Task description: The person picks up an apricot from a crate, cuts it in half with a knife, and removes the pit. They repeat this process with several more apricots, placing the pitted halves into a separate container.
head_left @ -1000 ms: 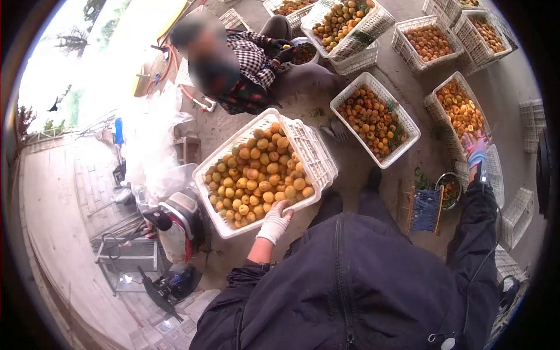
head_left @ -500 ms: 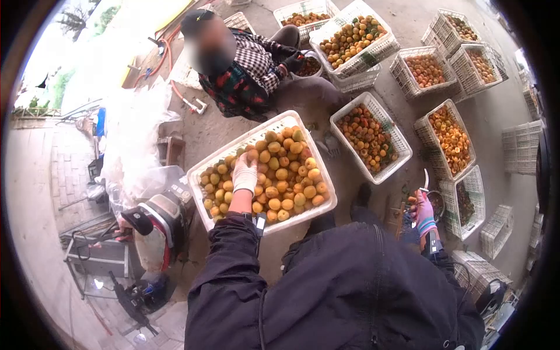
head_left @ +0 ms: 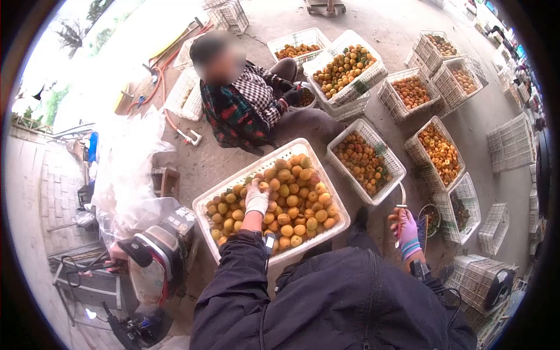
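My left hand (head_left: 256, 198), in a white glove, reaches into a white crate (head_left: 344, 224) of orange-yellow apricots (head_left: 293, 201). Its fingers are curled round an apricot (head_left: 263, 186) near the middle of the pile. To the right, my right hand (head_left: 406, 232), in a pink and blue glove, is closed on a tool with a curved metal end (head_left: 402, 193) that points up. A bucket (head_left: 430, 217) stands just beyond that hand, partly hidden, with something in it.
A seated person (head_left: 242, 99) works beyond the crate beside a small bucket (head_left: 304, 96). More crates of fruit stand at the right, including a near one (head_left: 385, 189). At the left are a scooter (head_left: 154, 256) and plastic sheeting (head_left: 125, 169).
The view has tilted, so the crates and the person appear lower. My right hand and its tool have moved left, and the tool points up. My left hand remains in the fruit crate.
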Tool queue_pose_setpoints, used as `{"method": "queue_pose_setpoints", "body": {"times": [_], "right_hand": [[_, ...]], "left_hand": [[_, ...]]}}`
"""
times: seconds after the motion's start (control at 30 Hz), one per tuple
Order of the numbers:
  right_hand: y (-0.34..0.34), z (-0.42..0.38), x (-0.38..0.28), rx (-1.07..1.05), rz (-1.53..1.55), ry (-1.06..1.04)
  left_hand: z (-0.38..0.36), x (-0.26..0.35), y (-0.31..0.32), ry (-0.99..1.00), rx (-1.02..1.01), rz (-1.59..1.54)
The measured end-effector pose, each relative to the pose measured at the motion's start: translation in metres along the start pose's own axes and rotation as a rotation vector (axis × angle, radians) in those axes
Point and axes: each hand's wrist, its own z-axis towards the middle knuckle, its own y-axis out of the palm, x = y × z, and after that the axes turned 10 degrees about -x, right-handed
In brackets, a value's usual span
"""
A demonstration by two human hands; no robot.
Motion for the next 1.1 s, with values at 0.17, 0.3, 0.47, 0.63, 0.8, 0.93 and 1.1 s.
{"method": "queue_pose_setpoints", "body": {"times": [0.17,0.3,0.47,0.63,0.8,0.93,1.1], "right_hand": [[0.056,0.004,-0.025,-0.196,-0.103,-0.095],[0.104,0.008,-0.042,-0.409,-0.182,-0.18],[0.171,-0.011,-0.069,-0.598,-0.406,-0.399],[0.204,-0.04,-0.085,-0.616,-0.713,-0.431],[0.215,-0.058,-0.088,-0.549,-0.9,-0.519],[0.217,-0.061,-0.085,-0.558,-0.889,-0.595],[0.22,-0.064,-0.08,-0.544,-0.909,-0.609]], "left_hand": [[-0.032,0.001,0.001,0.104,-0.172,-0.96],[-0.092,0.049,-0.025,0.218,-0.358,-1.441],[-0.132,0.085,-0.039,0.415,-0.376,-1.434],[-0.153,0.107,-0.049,0.523,-0.279,-1.315],[-0.16,0.11,-0.053,0.503,-0.301,-1.321],[-0.165,0.116,-0.058,0.515,-0.285,-1.264],[-0.174,0.12,-0.067,0.473,-0.318,-1.227]]}}
